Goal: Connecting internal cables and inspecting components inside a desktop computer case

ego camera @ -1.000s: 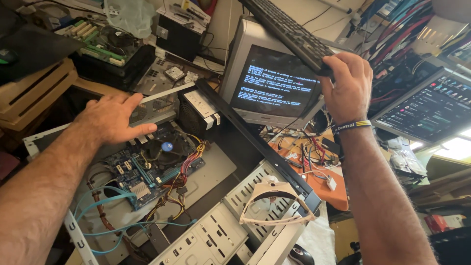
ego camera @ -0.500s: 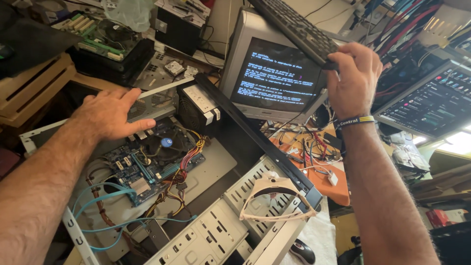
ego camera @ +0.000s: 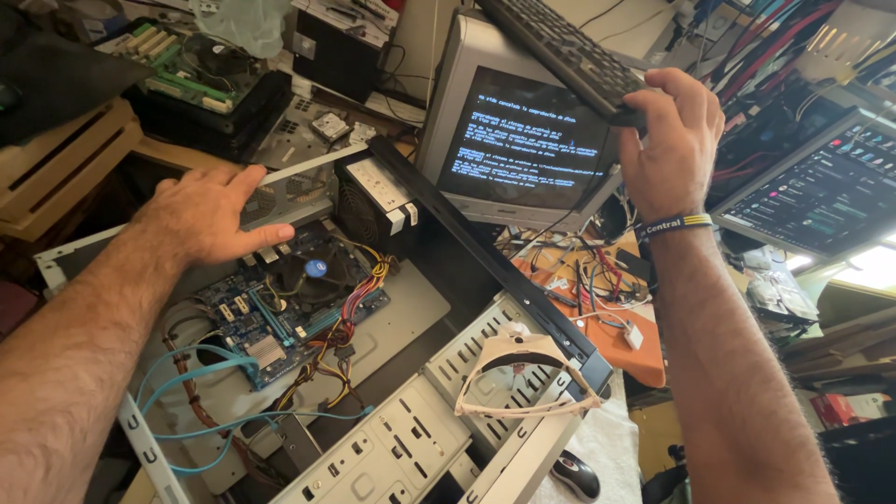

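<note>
An open computer case (ego camera: 523, 289) lies on its side in front of me, showing a blue motherboard (ego camera: 280, 313) with a black fan, coloured wires and light blue cables. My left hand (ego camera: 207, 213) rests flat with fingers spread on the case's far edge, above the motherboard. My right hand (ego camera: 670, 140) is raised and grips the end of a black keyboard (ego camera: 560, 56), held up in front of a grey monitor (ego camera: 523, 140) with blue text on a dark screen. A striped wristband circles my right wrist.
A black power supply (ego camera: 373, 201) sits in the case. A pale glasses frame (ego camera: 523, 383) lies on the drive cage. An orange surface with tangled wires (ego camera: 597, 289), a second screen (ego camera: 821, 196), another green board (ego camera: 187, 70), wooden crates (ego camera: 56, 168) and a mouse (ego camera: 574, 474) surround it.
My right hand has tilted the keyboard slightly and shifted a little right. My left hand has slid slightly along the case edge; the view has drifted.
</note>
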